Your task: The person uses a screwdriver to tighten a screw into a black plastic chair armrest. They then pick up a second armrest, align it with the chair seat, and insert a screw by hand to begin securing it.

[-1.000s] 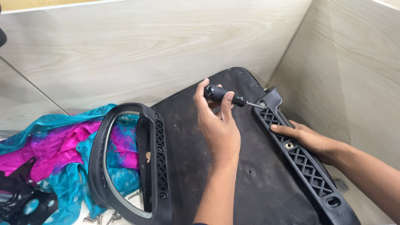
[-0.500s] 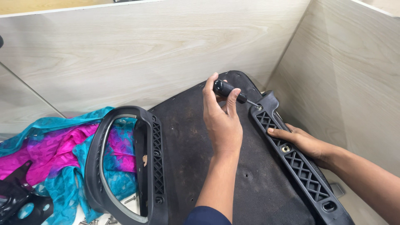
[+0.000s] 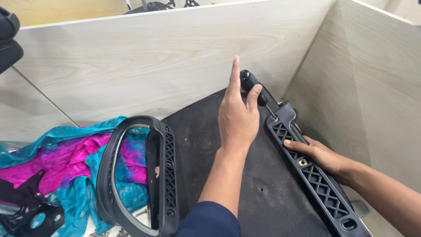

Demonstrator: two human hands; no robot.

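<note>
Left hand grips the black handle of a screwdriver with thumb and curled fingers, the index finger stretched straight up off it, while the right hand lies flat on the right-hand armrest bracket, pressing it onto the underside of a black chair seat — neither hand is free. The screwdriver's tip sits in a screw hole at the far end of that bracket, close to the seat's far right edge, so the fastening there looks under way rather than finished. Just in front of the right fingers a screw or washer shows in the bracket's middle hole; whether it is driven home I cannot tell, and the near hole appears open. On the seat's left edge the looped armrest stands in place, though its fixings cannot be judged; loose screws lie near its base, beside a blue and pink cloth. The screwdriver's long axis runs slantwise — handle up and toward the far partition, tip down and to the right into the bracket — while the bracket runs from the far edge back toward the near right corner.
</note>
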